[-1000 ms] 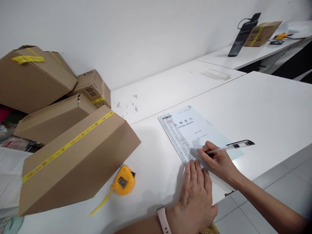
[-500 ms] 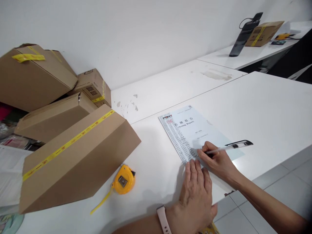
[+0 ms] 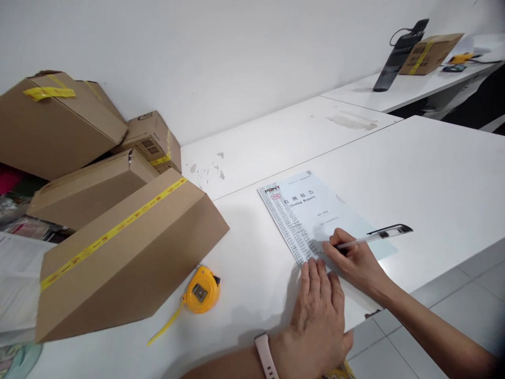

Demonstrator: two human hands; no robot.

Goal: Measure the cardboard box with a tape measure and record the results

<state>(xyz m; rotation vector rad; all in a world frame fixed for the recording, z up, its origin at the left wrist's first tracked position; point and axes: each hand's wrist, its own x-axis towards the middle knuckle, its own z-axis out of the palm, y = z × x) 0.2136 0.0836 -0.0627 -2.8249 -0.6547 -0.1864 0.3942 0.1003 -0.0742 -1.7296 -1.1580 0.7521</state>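
Note:
A light blue printed report sheet (image 3: 315,213) lies on the white table (image 3: 414,173) near its front edge. My right hand (image 3: 357,263) is closed around a clear pen with a black clip (image 3: 373,237), its tip touching the sheet's lower left part. My left hand (image 3: 319,318) lies flat, fingers stretched out, pressing the sheet's near corner; a pale pink band sits on that wrist. A yellow tape measure (image 3: 202,290) rests on the table to the left of my left hand, with a short length of tape pulled out.
Several brown cardboard boxes with yellow tape (image 3: 118,252) are stacked at the left, the nearest tilted onto the table. A second table at the back right carries a black device (image 3: 396,55) and another box (image 3: 428,52). Grey floor tiles show past the table's front edge.
Almost nothing differs. The view has shifted slightly, and the pen hand has edged a little to the right along the sheet. My left hand stays flat.

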